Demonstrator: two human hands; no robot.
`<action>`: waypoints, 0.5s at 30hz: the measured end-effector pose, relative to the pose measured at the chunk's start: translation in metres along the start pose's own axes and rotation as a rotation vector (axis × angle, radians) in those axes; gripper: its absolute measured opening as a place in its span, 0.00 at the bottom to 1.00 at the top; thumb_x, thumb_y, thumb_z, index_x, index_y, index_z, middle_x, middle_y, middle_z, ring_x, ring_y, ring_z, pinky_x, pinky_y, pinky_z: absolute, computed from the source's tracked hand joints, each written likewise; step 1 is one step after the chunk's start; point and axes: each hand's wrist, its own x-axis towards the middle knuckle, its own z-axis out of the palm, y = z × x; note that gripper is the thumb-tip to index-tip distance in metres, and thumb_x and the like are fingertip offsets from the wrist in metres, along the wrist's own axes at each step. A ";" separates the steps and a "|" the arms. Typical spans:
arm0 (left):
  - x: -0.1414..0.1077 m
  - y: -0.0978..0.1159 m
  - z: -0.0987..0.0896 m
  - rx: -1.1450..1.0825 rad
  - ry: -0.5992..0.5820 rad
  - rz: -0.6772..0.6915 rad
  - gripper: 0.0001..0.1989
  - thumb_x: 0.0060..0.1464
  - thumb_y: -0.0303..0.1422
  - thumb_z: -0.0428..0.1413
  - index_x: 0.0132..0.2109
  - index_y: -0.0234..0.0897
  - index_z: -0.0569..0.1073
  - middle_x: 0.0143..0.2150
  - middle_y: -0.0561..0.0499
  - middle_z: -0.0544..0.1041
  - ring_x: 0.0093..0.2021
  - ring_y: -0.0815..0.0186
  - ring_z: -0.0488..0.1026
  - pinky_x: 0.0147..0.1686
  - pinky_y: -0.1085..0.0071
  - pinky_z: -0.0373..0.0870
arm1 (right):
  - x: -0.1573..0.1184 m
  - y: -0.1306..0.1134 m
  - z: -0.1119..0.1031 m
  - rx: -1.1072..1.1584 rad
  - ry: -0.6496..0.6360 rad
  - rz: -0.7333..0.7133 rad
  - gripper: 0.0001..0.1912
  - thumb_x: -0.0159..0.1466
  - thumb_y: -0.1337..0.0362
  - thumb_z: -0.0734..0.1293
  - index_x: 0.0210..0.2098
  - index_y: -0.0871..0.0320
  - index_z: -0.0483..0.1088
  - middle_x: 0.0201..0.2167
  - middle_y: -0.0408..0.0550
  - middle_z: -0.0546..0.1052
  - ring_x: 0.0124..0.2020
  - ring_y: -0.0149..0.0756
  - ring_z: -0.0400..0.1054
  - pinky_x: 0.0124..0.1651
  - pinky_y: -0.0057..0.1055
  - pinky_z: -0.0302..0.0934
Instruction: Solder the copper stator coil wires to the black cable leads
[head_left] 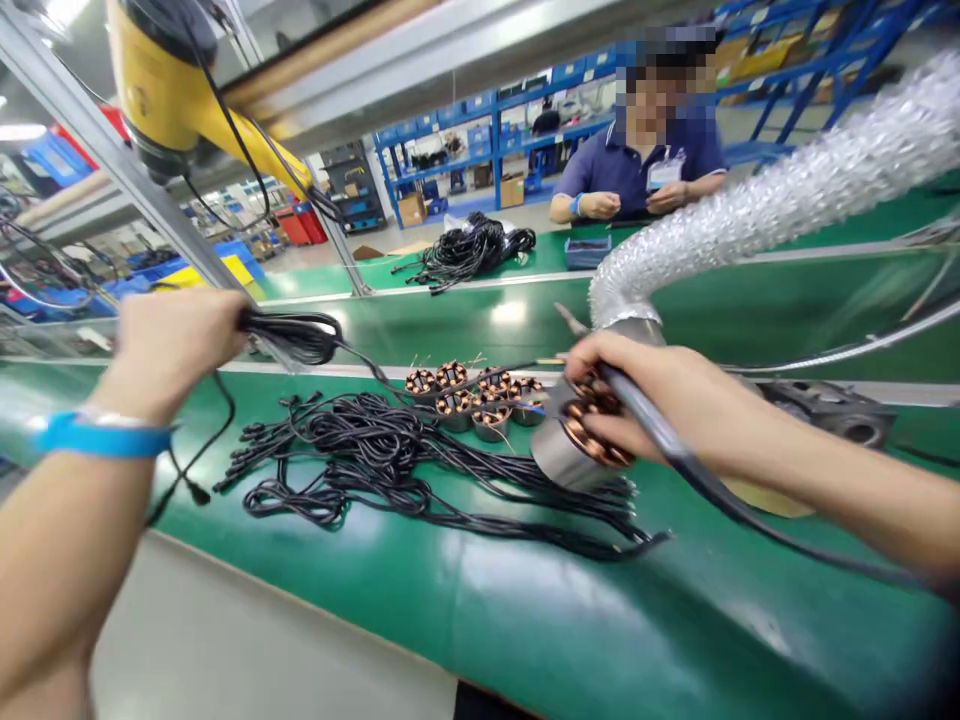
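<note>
My left hand (pixel 184 335), a blue band at its wrist, is closed round a coiled black cable (pixel 300 337). One end of this cable stretches right toward the stators, and a plug end (pixel 197 492) hangs below the hand. My right hand (pixel 630 390) grips a motor stator (pixel 562 450), a metal ring with copper windings, tilted above the bench. A thin tapered tool tip (pixel 571 320) shows above its fingers, and a thick grey cord (pixel 705 475) runs from the same hand to the lower right; the tool's kind is unclear.
Several stators (pixel 491 420) stand behind a heap of black cables (pixel 375 440) on the green bench (pixel 420 620). A silver foil duct (pixel 750 220) comes down at right, beside a metal fixture (pixel 832 410). Across the bench sits a co-worker (pixel 645 165) near another cable pile (pixel 476 250).
</note>
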 end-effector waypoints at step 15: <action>0.186 0.158 0.152 -0.393 -0.095 0.052 0.16 0.65 0.38 0.50 0.50 0.30 0.73 0.46 0.38 0.79 0.45 0.56 0.78 0.46 0.60 0.72 | 0.266 0.154 0.060 -0.630 -0.151 0.422 0.18 0.68 0.58 0.66 0.54 0.60 0.67 0.51 0.52 0.72 0.47 0.40 0.71 0.48 0.42 0.70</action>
